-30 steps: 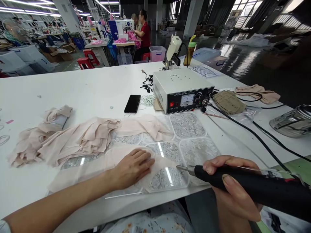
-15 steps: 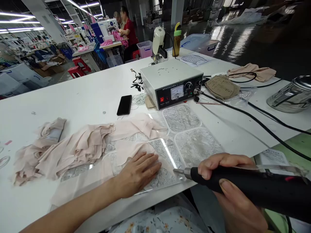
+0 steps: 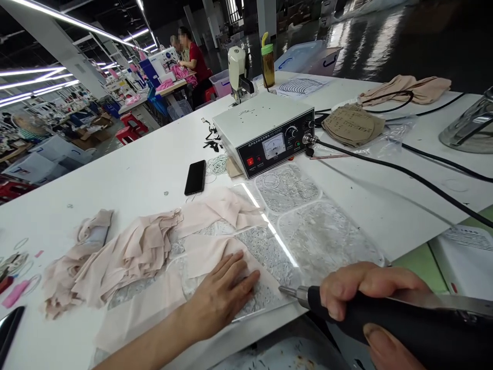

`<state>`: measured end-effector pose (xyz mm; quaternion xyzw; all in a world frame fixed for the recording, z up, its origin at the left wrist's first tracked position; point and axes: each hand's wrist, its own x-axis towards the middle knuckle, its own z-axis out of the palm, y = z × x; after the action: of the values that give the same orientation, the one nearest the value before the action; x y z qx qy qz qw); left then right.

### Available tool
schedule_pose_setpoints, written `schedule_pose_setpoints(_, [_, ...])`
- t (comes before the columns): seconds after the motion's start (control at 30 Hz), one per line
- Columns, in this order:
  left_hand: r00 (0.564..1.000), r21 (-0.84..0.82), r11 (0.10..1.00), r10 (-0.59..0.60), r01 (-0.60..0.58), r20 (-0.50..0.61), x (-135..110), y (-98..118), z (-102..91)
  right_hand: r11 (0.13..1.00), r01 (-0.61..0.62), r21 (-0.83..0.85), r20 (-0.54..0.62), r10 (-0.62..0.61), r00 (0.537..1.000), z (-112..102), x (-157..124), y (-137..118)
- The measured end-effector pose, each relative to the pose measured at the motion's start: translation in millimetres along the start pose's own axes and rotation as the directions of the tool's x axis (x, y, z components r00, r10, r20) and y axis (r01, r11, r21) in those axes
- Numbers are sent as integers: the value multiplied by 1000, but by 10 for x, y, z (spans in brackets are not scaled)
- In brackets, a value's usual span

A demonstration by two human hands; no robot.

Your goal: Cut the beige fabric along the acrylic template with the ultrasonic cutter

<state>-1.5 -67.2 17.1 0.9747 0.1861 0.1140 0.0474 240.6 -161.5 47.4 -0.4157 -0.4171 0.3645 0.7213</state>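
My left hand [image 3: 221,298] lies flat, palm down, on a thin pale-pink fabric piece [image 3: 208,252]. Under that cloth is a clear sheet [image 3: 323,241] over a grey, marbled surface. At the lower right, my right hand [image 3: 370,303] wraps round a thick black ultrasonic welding gun [image 3: 404,324]. Its slim metal tip points left and meets the fabric's near right corner; whether it presses down I cannot tell. A second pink piece [image 3: 219,205] lies just behind. To the left is a rumpled stack of pink fabric pieces [image 3: 134,252].
A control box [image 3: 265,133] with a dial stands behind the sheet, its black cable running right. Nearby are a phone [image 3: 195,177], brown card templates [image 3: 352,126], a glass jar [image 3: 472,123] and a drink bottle [image 3: 267,64]. A person in red [image 3: 198,59] sits at a sewing machine in the back.
My view has turned and tilted, so the table appears slanted and more shows at the left. Both hands keep their holds, the tool tip staying by the fabric's corner.
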Motion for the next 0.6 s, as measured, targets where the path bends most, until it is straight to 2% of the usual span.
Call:
schedule_pose_setpoints(0.17, [999, -27, 999, -30, 31, 35, 9, 34, -15, 999, 9, 45, -61, -6, 998, 52, -44, 37])
schedule_pose_setpoints(0.33, [995, -46, 997, -55, 59, 84, 12, 55, -22, 999, 10, 35, 14, -10, 1000, 4, -72, 29])
schedule_pose_setpoints(0.6, [989, -55, 996, -56, 65, 140, 3, 68, -25, 997, 35, 65, 38, -38, 999, -1, -87, 83])
